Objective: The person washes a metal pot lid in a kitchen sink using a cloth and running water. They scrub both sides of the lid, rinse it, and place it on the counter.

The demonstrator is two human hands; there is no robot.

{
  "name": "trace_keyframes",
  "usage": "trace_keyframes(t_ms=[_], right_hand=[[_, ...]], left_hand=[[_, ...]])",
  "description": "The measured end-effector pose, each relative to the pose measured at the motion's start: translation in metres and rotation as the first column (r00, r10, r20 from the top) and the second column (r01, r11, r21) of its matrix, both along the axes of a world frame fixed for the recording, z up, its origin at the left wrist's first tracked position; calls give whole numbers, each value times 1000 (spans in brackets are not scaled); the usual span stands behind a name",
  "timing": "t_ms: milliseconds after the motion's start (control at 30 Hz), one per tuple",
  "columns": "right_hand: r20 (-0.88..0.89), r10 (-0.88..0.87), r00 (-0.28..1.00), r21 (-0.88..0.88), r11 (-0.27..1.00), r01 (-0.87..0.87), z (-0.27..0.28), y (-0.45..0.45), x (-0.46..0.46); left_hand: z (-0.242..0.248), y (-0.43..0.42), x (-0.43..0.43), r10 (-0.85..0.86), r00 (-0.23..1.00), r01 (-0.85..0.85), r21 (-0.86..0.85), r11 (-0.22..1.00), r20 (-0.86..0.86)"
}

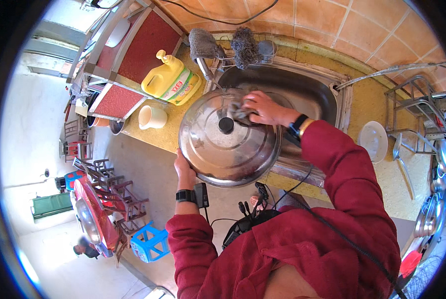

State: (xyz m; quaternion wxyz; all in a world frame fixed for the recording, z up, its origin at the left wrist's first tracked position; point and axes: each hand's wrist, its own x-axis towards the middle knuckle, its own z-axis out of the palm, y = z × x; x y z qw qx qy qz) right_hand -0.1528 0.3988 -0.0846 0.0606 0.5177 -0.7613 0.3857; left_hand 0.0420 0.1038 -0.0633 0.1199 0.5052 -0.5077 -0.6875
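A large round metal pot lid [230, 157] with a black knob [226, 125] is tilted over the left part of a stainless steel sink [312, 93]. My left hand [183, 168] grips the lid's rim on its lower left side, with the fingers hidden beneath it. On the upper right of the lid, my right hand [262, 108] presses a dark grey scrubbing cloth or pad [241, 112] against the metal, close to the knob. From the tap [206, 69], a thin stream of water appears to fall onto the lid's upper edge.
Left of the sink stand a yellow detergent jug [172, 80] and a cream cup [152, 117]. Behind it, dark scrubbers [243, 46] hang at a wire rack. On the right counter are a white bowl [373, 141], a ladle [404, 168] and a metal rack [413, 112]. A blue stool [150, 243] stands on the floor.
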Motion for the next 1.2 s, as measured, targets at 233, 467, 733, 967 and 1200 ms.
trace_keyframes(t_ms=[233,467,733,967,1200], right_hand=[[402,-340,850,248,934,257,-87,73,-11],[-89,-256,963,611,749,255,-142,59,26],[969,-190,158,97,881,462,-102,55,12],[725,58,686,-333,901,277,35,31,58],[24,-50,998,-142,989,53,79,-59,124]], left_hand=[[11,-2,4,-56,998,56,-2,998,-41],[25,1,18,99,994,-102,-88,991,-39],[23,29,23,213,973,-223,-116,968,-91],[25,49,17,240,951,-261,-91,961,-194],[29,61,17,229,935,-249,-42,968,-271]])
